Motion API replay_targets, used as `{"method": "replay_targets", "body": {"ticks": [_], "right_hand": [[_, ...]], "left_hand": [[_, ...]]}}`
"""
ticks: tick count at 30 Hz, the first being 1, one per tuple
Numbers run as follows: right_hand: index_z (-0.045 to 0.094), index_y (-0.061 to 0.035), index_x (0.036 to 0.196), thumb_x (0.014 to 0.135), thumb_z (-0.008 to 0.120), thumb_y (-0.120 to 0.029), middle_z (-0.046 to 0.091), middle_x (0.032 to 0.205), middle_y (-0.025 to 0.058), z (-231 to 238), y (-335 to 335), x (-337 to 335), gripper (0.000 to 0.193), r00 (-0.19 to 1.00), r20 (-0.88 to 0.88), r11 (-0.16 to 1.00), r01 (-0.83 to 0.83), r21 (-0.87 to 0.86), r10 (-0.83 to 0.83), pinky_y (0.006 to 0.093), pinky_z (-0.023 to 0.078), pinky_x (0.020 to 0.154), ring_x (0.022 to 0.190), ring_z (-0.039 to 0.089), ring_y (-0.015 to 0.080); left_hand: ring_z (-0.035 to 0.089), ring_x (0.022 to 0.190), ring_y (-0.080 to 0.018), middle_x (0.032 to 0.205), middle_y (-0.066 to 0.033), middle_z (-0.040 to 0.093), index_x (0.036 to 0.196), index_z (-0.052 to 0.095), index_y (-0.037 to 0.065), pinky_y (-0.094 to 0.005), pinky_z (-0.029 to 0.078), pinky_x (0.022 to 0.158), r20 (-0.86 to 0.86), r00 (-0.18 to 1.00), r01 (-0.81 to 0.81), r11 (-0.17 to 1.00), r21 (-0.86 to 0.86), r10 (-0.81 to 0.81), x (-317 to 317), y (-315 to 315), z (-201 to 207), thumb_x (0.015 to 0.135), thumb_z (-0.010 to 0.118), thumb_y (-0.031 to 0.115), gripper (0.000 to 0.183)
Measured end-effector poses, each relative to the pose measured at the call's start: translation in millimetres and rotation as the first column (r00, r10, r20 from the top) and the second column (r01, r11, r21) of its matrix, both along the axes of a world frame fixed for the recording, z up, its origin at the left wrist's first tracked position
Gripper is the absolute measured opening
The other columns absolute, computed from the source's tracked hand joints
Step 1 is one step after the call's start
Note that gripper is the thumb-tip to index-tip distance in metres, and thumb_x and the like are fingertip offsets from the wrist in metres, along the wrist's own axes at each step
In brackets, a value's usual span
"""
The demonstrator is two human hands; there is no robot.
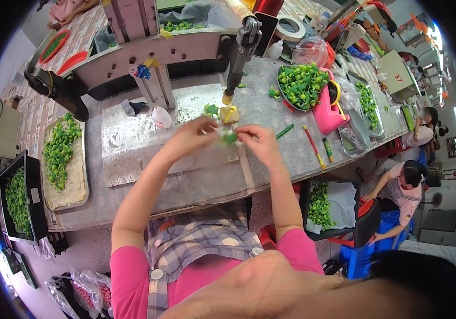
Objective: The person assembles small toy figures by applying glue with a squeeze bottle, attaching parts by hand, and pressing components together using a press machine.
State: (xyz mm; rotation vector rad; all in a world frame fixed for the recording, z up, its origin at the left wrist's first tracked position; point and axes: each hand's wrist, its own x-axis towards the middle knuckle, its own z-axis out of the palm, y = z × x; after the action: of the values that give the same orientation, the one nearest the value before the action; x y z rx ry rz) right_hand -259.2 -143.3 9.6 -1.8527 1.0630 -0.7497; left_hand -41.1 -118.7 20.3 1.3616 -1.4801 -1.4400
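Observation:
My right hand pinches a small green leafy piece in front of the press head. Close by on the other side of that piece is my left hand, its fingertips blurred, so I cannot make out whether they grip it. Just beyond the hands, the press rod ends over a block with yellow tape. Another green leafy piece lies left of the block on the worn metal plate.
A round bowl of green pieces stands right beside a pink tape dispenser. A red-yellow stick lies nearer. Left are a heaped tray and black crate. A black bin and a co-worker are at right.

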Motion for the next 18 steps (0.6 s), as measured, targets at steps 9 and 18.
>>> {"method": "replay_targets", "body": {"ticks": [9, 18], "right_hand": [[0.064, 0.0015, 0.090, 0.078, 0.059, -0.006, 0.063, 0.083, 0.0044, -1, -43, 14, 0.015, 0.858, 0.436, 0.949, 0.163, 0.270, -0.271, 0.0219, 0.042, 0.071, 0.076, 0.055, 0.0089], [0.066, -0.0006, 0.089, 0.077, 0.061, -0.008, 0.061, 0.080, 0.0034, -19, -45, 31, 0.015, 0.853, 0.418, 0.911, 0.146, 0.385, -0.313, 0.0230, 0.041, 0.070, 0.073, 0.054, 0.0095]], "left_hand": [[0.048, 0.099, -0.0284, 0.101, -0.0080, 0.054, 0.099, 0.056, 0.005, -0.0356, 0.039, 0.084, 0.464, 0.830, 0.072, 0.765, -0.640, 0.310, -8, -28, -11, 0.069, 0.065, 0.013, 0.032], [0.050, 0.090, -0.0276, 0.092, -0.0080, 0.055, 0.107, 0.049, 0.006, -0.0372, 0.040, 0.080, 0.322, 0.898, 0.009, 0.720, -0.694, 0.300, 5, 34, 32, 0.063, 0.072, 0.015, 0.050]]}}
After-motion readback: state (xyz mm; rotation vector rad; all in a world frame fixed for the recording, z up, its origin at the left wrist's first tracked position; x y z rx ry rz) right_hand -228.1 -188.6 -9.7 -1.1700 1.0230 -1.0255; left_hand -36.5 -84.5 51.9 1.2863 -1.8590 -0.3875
